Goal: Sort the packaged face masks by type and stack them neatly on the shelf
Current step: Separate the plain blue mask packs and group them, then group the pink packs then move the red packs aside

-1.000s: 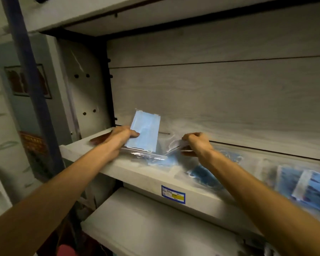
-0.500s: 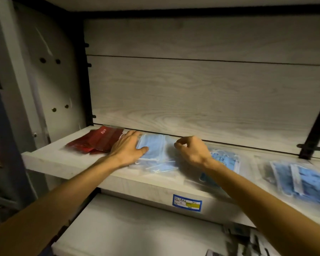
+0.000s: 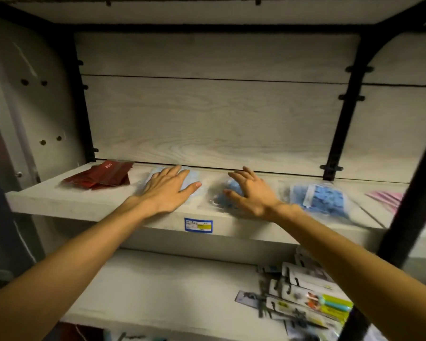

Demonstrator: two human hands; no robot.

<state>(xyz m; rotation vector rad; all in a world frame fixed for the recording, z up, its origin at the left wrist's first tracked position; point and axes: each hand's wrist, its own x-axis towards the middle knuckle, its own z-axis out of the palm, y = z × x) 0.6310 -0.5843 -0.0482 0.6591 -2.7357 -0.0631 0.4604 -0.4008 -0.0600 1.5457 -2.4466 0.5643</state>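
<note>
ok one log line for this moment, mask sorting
left hand flat on pale blue masks | right hand open above darker blue pack

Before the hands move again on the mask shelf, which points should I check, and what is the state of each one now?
1. Left hand lies flat on the light blue pack: ok.
2. Right hand holds nothing, fingers spread over the darker blue pack: ok.
3. Red packs lie apart at the left end: ok.
4. Blue pile at right stacked neatly: not ok.
5. Pink packs sorted: cannot tell, partly hidden.
</note>
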